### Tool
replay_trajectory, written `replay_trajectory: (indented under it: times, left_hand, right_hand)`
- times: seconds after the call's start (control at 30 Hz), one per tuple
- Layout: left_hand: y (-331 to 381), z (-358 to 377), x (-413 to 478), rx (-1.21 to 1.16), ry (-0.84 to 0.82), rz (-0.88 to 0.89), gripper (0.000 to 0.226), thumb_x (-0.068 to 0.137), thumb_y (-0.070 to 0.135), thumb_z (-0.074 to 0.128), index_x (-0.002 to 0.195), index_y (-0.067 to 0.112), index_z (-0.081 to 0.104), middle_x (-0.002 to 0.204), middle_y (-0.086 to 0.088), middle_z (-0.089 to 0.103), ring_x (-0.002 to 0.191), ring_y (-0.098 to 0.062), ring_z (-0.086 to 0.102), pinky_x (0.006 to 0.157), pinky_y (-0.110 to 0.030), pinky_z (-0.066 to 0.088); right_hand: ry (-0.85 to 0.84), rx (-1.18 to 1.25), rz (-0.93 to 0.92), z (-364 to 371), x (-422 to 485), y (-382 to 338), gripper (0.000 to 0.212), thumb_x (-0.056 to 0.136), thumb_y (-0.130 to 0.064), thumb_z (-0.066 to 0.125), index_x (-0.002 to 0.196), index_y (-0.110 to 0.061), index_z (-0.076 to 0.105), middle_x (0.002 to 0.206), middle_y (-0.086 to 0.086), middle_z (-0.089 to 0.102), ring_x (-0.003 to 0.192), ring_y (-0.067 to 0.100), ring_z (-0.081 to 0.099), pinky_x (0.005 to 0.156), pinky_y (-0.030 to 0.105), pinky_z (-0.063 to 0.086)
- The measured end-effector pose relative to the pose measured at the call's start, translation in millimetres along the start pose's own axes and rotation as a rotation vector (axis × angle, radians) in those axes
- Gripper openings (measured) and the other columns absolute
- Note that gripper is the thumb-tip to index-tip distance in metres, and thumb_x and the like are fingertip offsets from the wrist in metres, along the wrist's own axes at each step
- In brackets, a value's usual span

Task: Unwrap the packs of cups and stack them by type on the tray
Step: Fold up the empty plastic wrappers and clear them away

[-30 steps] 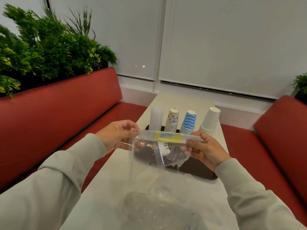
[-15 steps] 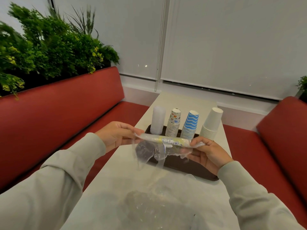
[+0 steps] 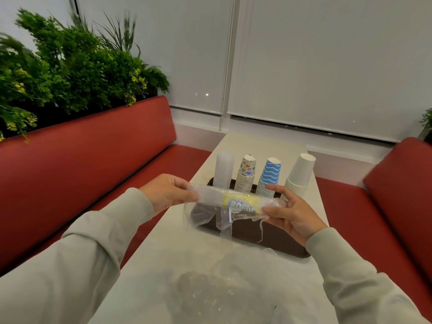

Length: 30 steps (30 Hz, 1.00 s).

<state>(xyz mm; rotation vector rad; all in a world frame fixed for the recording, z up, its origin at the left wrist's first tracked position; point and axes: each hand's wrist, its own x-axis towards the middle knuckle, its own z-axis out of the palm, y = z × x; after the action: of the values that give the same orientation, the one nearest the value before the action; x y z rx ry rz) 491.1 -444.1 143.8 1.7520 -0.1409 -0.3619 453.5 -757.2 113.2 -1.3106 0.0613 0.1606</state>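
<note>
I hold a clear plastic wrapper (image 3: 236, 203) with a yellow and blue label, rolled into a horizontal tube above the near end of the dark brown tray (image 3: 275, 237). My left hand (image 3: 167, 192) grips its left end and my right hand (image 3: 289, 213) pinches its right end. Loose torn plastic hangs below the roll. On the tray's far side stand a stack of clear cups (image 3: 224, 170), a stack of cartoon-print cups (image 3: 246, 174), a stack of blue wave cups (image 3: 268, 176) and a stack of white cups (image 3: 300, 174), all upside down.
Crumpled clear wrappers (image 3: 210, 286) lie on the white table (image 3: 159, 265) near me. Red benches (image 3: 93, 164) run along both sides of the table. Green plants (image 3: 65, 71) stand behind the left bench, and window blinds hang beyond the table's far end.
The wrapper, held flat and spread a second ago, is now rolled into a tight tube between my hands, with its label turned toward me.
</note>
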Motion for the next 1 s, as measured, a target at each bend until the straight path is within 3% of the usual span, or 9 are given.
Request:
replay_trajectory:
  times: [0.13,0.27,0.4,0.53,0.67,0.73,0.8,0.87,1.0]
  left_hand:
    - [3.3,2.0,-2.9,-0.119,-0.066,0.000,0.016,0.087,-0.001,0.069,0.102,-0.001,0.065,0.105,-0.019,0.074,0.098,-0.036,0.072,0.081,-0.040,0.060]
    - [1.9,3.2,-0.7,-0.121,-0.065,-0.019,0.015,0.089,-0.001,0.066,0.104,0.001,0.066,0.100,-0.018,0.074,0.098,-0.038,0.071,0.089,-0.046,0.058]
    - [0.9,4.5,0.2,-0.147,-0.045,-0.011,0.011,0.091,-0.003,0.062,0.095,0.002,0.070,0.083,-0.012,0.074,0.091,-0.033,0.073,0.084,-0.041,0.059]
    - [-0.2,5.6,2.7,-0.242,-0.044,-0.025,0.015,0.090,-0.009,0.058,0.098,-0.007,0.071,0.099,-0.018,0.074,0.094,-0.032,0.073,0.074,-0.030,0.061]
    - [-2.6,6.1,6.5,-0.320,-0.039,-0.051,0.035,0.074,0.010,0.075,0.100,-0.012,0.070,0.104,-0.021,0.071,0.097,-0.033,0.072,0.081,-0.037,0.060]
    - [-2.1,4.9,7.5,-0.285,-0.039,-0.053,0.034,0.074,0.017,0.080,0.096,-0.008,0.073,0.103,-0.020,0.072,0.098,-0.033,0.072,0.085,-0.039,0.059]
    - [-1.8,5.2,7.7,-0.186,-0.030,-0.032,0.030,0.074,0.011,0.082,0.099,-0.004,0.074,0.102,-0.020,0.073,0.095,-0.032,0.073,0.084,-0.037,0.059]
    - [-1.6,6.9,7.6,-0.122,-0.003,-0.001,0.032,0.072,-0.004,0.081,0.102,-0.003,0.071,0.103,-0.021,0.072,0.091,-0.032,0.073,0.076,-0.033,0.060]
    - [-1.4,11.2,8.2,0.014,0.013,0.068,0.036,0.072,-0.010,0.080,0.103,0.007,0.071,0.100,-0.021,0.073,0.088,-0.034,0.073,0.078,-0.039,0.061]
  right_hand:
    - [0.057,-0.036,-0.012,0.5,3.7,0.7,0.037,0.073,0.012,0.072,0.109,0.004,0.065,0.115,0.022,0.068,0.101,0.034,0.071,0.073,0.033,0.063]
    - [0.055,-0.017,-0.046,1.2,1.3,-0.5,0.015,0.087,0.012,0.060,0.096,0.002,0.067,0.103,0.020,0.072,0.096,0.034,0.072,0.076,0.034,0.063]
    - [0.013,0.011,-0.030,-1.5,-0.3,-0.5,0.021,0.095,0.009,0.050,0.094,-0.001,0.069,0.107,0.026,0.072,0.098,0.037,0.072,0.081,0.037,0.062]
    - [0.023,0.058,-0.038,-4.9,1.1,2.0,0.035,0.094,0.013,0.048,0.083,-0.002,0.077,0.111,0.026,0.071,0.101,0.038,0.071,0.081,0.035,0.062]
    - [-0.028,0.106,-0.062,-8.1,0.3,4.1,0.021,0.082,0.003,0.057,0.094,0.009,0.074,0.113,0.029,0.068,0.108,0.038,0.068,0.080,0.032,0.061]
    - [-0.031,0.130,-0.062,-9.7,1.2,3.8,0.033,0.074,-0.005,0.066,0.101,0.014,0.069,0.112,0.027,0.070,0.106,0.035,0.069,0.079,0.031,0.060]
    - [-0.006,0.007,-0.054,-10.8,3.6,3.7,0.033,0.076,-0.004,0.076,0.104,0.010,0.069,0.111,0.022,0.072,0.104,0.031,0.071,0.079,0.030,0.060]
    - [-0.018,-0.160,-0.046,-10.1,6.1,5.7,0.021,0.075,-0.001,0.076,0.095,0.002,0.074,0.104,0.016,0.073,0.098,0.027,0.071,0.076,0.028,0.059]
    - [-0.018,-0.581,-0.055,-9.5,11.5,10.5,0.021,0.077,-0.009,0.082,0.093,-0.019,0.074,0.095,-0.001,0.073,0.092,0.016,0.068,0.080,0.028,0.055]
